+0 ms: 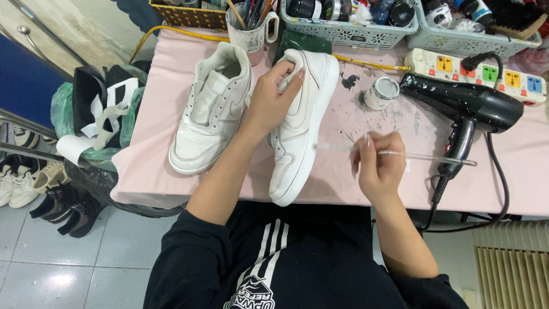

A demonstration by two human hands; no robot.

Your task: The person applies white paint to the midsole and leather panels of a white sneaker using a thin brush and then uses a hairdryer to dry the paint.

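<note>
Head view, left hand: my left hand [273, 97] was closed over the upper of a white leather low-top sneaker [300, 131], tipping it on its side on the pink cloth-covered table [520, 166].
Head view, right hand: my right hand [377, 166] pinched a thin clear-handled brush [426, 157], blurred, just right of that shoe and not touching it.
Left of my left hand: the matching white sneaker [211, 111] lay flat, untouched.
Beyond my right hand: a small open white paint jar [381, 92], a black hair dryer [469, 109] and a white power strip [474, 71].
Progress, as I judged it: grey scuff lines showed on both shoes, so most of the work seemed left.
</note>
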